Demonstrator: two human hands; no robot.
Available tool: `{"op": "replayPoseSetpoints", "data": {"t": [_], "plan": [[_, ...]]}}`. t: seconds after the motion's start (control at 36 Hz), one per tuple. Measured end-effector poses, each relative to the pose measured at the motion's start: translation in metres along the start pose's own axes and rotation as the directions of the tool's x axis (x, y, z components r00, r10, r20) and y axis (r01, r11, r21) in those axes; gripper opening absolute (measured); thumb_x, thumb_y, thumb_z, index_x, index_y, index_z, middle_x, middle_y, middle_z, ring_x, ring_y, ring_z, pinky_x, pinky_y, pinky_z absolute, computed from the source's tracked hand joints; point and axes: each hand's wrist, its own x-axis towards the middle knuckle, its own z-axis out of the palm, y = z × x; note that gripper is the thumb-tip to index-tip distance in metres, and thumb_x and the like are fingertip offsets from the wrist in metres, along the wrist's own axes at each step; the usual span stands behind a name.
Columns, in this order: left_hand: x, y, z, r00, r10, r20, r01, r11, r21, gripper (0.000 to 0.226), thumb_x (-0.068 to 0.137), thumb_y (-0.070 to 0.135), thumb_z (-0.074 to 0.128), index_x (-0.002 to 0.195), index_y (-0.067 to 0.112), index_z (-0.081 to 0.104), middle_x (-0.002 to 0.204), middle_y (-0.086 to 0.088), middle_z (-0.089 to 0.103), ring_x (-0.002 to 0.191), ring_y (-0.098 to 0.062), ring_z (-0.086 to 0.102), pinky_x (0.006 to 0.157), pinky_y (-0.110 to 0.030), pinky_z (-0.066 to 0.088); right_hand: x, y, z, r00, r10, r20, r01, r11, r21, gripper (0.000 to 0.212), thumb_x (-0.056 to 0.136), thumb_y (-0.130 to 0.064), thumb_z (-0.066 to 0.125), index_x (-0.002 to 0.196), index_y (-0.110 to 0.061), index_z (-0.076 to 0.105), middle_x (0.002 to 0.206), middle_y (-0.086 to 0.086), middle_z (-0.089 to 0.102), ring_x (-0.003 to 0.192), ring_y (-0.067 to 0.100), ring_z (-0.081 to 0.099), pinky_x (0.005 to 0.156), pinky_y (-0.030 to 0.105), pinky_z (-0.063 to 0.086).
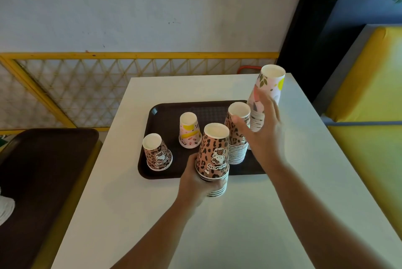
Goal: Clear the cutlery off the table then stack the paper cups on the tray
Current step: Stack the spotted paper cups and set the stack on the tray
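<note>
Leopard-print cups [214,155], nested upside down into a short stack, are gripped low down by the left hand [200,181], fingers curled round the lower rims, right at the near edge of the dark tray [165,120]. A taller leopard stack [237,134] is seen standing on the tray's right side, and the right hand [258,129] is spread open beside it, fingers straight, thumb close against that stack, nothing held. Whether the fingers touch the tall floral stack [269,88] behind, at the tray's far right corner, cannot be told. Two single upturned cups are left on the tray: a leopard cup [157,152] near the near-left corner and a pink-and-yellow cup [189,130] toward the middle. The tray is set on a white table [217,225]; a second dark tray [43,170] is seen off its left edge.
</note>
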Motion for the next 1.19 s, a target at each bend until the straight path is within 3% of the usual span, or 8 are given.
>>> {"op": "replayPoseSetpoints", "data": {"t": [0.11,0.25,0.31,0.42,0.78,0.97,1.06,1.19], "plan": [[0.0,0.002,0.002,1.0,0.006,-0.012,-0.006,0.999,-0.032,0.08,0.051,0.017,0.09,0.114,0.037,0.047,0.108,0.014,0.064,0.103,-0.002,0.06,0.083,-0.018,0.048,-0.026,-0.005,0.006,0.992,-0.042,0.121,0.038,0.999,0.038,0.07,0.07,-0.056,0.061,0.127,-0.017,0.046,0.121,-0.008,0.054,0.112,0.009,0.053,0.092,0.017,0.043],[-0.001,0.006,0.004,1.0,-0.007,-0.012,0.006,0.998,-0.07,0.087,0.037,0.037,0.084,0.117,0.032,0.05,0.107,0.01,0.066,0.101,-0.007,0.063,0.085,-0.026,0.053,-0.045,0.002,0.018,0.913,0.143,0.383,-0.16,0.987,0.013,0.075,0.068,-0.048,0.074,0.132,-0.024,0.042,0.122,-0.008,0.059,0.113,0.006,0.055,0.095,0.033,0.05],[-0.001,0.006,0.004,1.0,-0.01,-0.009,0.01,0.998,-0.065,0.085,0.041,0.03,0.088,0.117,0.032,0.049,0.109,0.008,0.066,0.103,-0.009,0.063,0.09,-0.032,0.053,-0.048,0.004,0.02,0.905,0.151,0.397,-0.164,0.986,0.0,0.069,0.069,-0.046,0.073,0.128,-0.022,0.046,0.118,-0.007,0.061,0.11,0.008,0.057,0.093,0.037,0.051],[-0.001,0.005,0.002,1.0,0.004,0.007,-0.004,0.999,-0.034,0.089,0.053,0.01,0.091,0.126,0.026,0.044,0.114,0.007,0.063,0.106,-0.01,0.061,0.091,-0.03,0.052,-0.046,0.001,0.02,0.917,0.142,0.373,-0.159,0.987,0.013,0.06,0.072,-0.04,0.073,0.124,-0.02,0.049,0.113,-0.005,0.063,0.104,0.009,0.059,0.087,0.03,0.053],[-0.003,0.004,0.003,0.998,0.057,0.024,-0.058,0.997,0.042,0.087,0.054,0.012,0.09,0.126,0.023,0.043,0.113,0.013,0.06,0.105,-0.005,0.058,0.081,-0.016,0.05,-0.022,-0.009,0.009,0.955,0.094,0.28,-0.12,0.99,0.077,0.043,0.076,-0.029,0.07,0.115,-0.019,0.054,0.095,-0.012,0.064,0.088,0.002,0.062,0.072,0.017,0.05],[-0.004,0.003,0.002,0.999,0.039,0.02,-0.04,0.997,0.064,0.084,0.056,0.016,0.09,0.124,0.026,0.041,0.109,0.017,0.057,0.1,-0.001,0.056,0.079,-0.013,0.047,0.021,-0.033,-0.011,0.998,0.012,0.056,-0.026,0.967,0.255,0.049,0.074,-0.041,0.068,0.116,-0.024,0.048,0.104,-0.013,0.064,0.098,0.002,0.063,0.081,0.025,0.055],[-0.002,0.004,0.001,0.999,0.033,0.019,-0.034,0.998,0.061,0.084,0.057,0.016,0.089,0.125,0.025,0.041,0.107,0.02,0.054,0.097,0.001,0.054,0.077,-0.011,0.045,0.038,-0.032,-0.016,0.997,-0.009,-0.077,0.029,0.966,0.258,0.064,0.073,-0.047,0.065,0.122,-0.012,0.046,0.114,-0.001,0.061,0.105,0.007,0.06,0.085,0.031,0.054],[-0.001,0.003,0.001,0.999,0.034,0.016,-0.034,0.998,0.045,0.086,0.057,0.016,0.089,0.128,0.022,0.041,0.112,0.013,0.057,0.108,-0.009,0.055,0.09,-0.025,0.049,0.048,-0.014,-0.008,0.996,0.012,-0.086,0.005,0.983,0.186,0.066,0.073,-0.045,0.066,0.126,-0.012,0.044,0.118,0.004,0.058,0.107,0.011,0.059,0.087,0.034,0.054]]}}
